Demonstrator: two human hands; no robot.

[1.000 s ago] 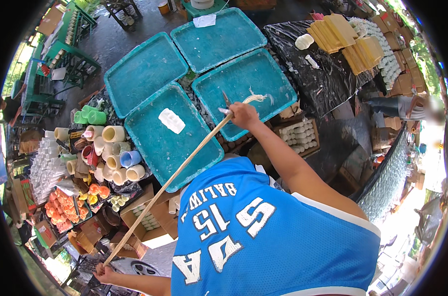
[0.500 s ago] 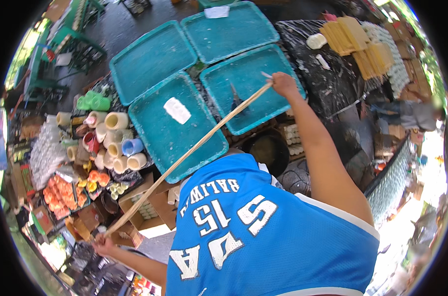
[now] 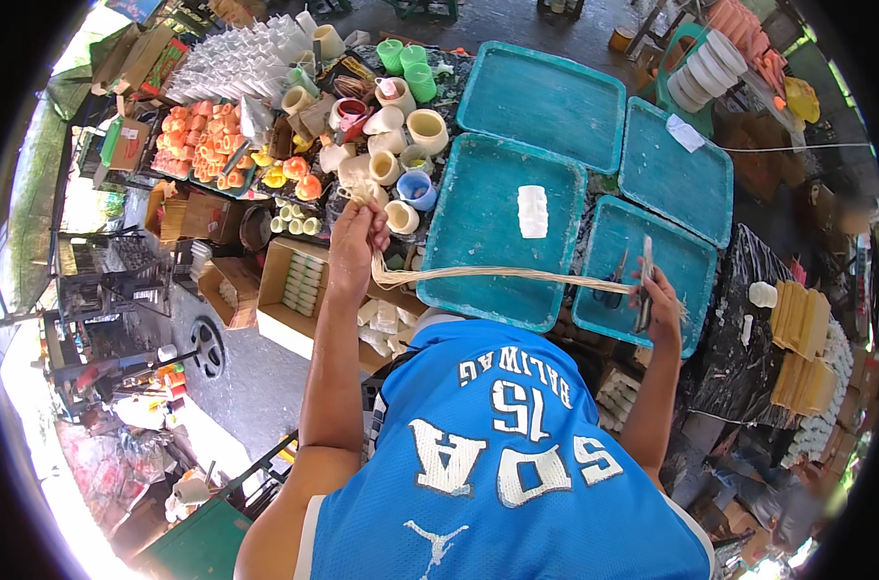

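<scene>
A bundle of pale cream strings [image 3: 502, 275] stretches across my front at waist height, over the near edges of the blue-green trays. My left hand [image 3: 356, 234] is closed on its left end; the strands bend sharply below the fingers and frayed ends stick out above. My right hand [image 3: 660, 304] grips the other end together with a long, narrow grey tool [image 3: 646, 275], perhaps a blade; its exact kind is hard to make out. Beside that hand, a dark pointed tool [image 3: 616, 277] lies in the near right tray [image 3: 594, 324]. A white block [image 3: 532, 212] rests in the near left tray [image 3: 478, 174].
Two more trays [image 3: 546, 92] lie behind. Leftward stand cream cylindrical cups [image 3: 427, 131], green cups [image 3: 419, 81], orange pieces [image 3: 203, 140] and an open carton [image 3: 290, 290]. Yellow slabs [image 3: 799, 319] sit on black plastic [image 3: 725, 372] at right.
The view has swung left. My hands have come closer together; the bundle, earlier stretched long and slanting, now runs nearly level and bends at my left hand. The grey tool now shows clearly.
</scene>
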